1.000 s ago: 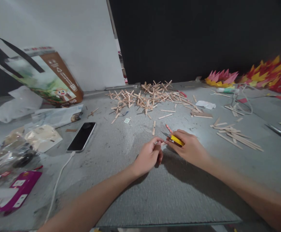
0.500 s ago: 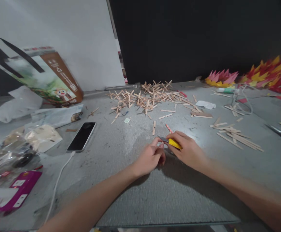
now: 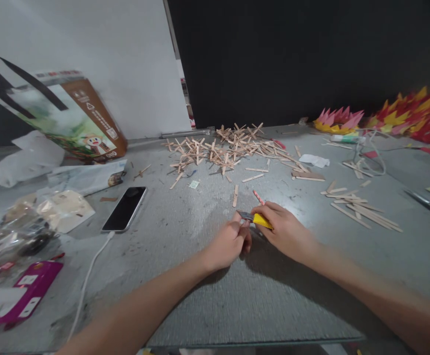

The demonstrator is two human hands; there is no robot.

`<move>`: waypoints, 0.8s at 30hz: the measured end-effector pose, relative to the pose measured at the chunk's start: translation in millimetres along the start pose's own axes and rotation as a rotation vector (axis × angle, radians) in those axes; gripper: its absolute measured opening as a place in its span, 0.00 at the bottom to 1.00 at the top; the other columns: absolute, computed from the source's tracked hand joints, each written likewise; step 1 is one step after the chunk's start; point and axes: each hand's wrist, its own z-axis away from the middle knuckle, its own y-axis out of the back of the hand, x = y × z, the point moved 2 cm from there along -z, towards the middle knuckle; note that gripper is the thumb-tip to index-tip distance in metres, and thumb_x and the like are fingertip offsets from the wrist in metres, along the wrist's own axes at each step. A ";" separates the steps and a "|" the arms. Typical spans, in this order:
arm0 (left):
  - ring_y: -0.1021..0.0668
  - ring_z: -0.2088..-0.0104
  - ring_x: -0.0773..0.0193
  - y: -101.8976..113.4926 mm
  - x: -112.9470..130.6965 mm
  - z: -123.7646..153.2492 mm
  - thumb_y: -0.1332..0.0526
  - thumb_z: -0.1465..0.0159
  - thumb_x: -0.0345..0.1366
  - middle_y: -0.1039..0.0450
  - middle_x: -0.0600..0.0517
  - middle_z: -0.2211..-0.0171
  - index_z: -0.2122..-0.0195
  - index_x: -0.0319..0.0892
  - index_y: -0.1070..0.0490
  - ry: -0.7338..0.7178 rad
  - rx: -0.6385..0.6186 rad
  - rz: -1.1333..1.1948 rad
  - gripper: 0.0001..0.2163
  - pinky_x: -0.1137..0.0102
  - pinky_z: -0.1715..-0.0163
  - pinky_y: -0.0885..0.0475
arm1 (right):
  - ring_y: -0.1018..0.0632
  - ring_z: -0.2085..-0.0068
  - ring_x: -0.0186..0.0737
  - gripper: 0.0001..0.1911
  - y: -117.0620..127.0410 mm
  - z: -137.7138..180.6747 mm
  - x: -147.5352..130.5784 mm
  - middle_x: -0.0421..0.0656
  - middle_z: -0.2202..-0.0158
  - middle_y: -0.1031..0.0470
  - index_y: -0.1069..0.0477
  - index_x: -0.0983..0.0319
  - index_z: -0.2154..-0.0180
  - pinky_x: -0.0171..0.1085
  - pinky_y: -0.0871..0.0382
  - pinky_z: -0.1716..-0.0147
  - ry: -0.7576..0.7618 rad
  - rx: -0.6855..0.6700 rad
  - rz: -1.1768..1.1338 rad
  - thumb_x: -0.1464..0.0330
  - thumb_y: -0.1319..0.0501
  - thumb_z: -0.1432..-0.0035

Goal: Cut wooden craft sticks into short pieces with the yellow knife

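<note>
Low over the grey table, my right hand (image 3: 287,229) is closed around a yellow utility knife (image 3: 262,221). Its grey metal front end points left and reaches the fingertips of my left hand (image 3: 232,240). Those left fingers are curled and pinched together; whatever sits between them is too small or hidden to name. Just beyond my right fingers lies a thin red-and-white striped stick (image 3: 258,197), partly covered by the hand. A single wooden craft stick (image 3: 235,195) rests on the table a little beyond my left hand.
A heap of wooden craft sticks (image 3: 218,150) spreads at the back; more loose sticks (image 3: 363,209) lie right. Left are a phone (image 3: 125,209) on a white cable, plastic packaging (image 3: 15,231) and a printed bag (image 3: 78,118). Pointed paper pieces (image 3: 411,118) stand far right.
My right hand has shifted slightly left with the utility knife, whose metal end now lies farther over my left fingertips. My left hand stays nearly in place.
</note>
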 end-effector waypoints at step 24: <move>0.29 0.79 0.64 -3.1 3.3 4.1 0.52 0.29 0.35 0.32 0.59 0.81 0.60 0.45 0.40 -0.003 0.020 0.081 0.04 0.70 0.75 0.35 | 0.20 0.54 0.49 0.05 -13.6 6.7 -18.2 0.49 0.56 0.22 0.32 0.59 0.54 0.47 0.25 0.53 -0.238 0.067 -0.122 0.71 0.43 0.31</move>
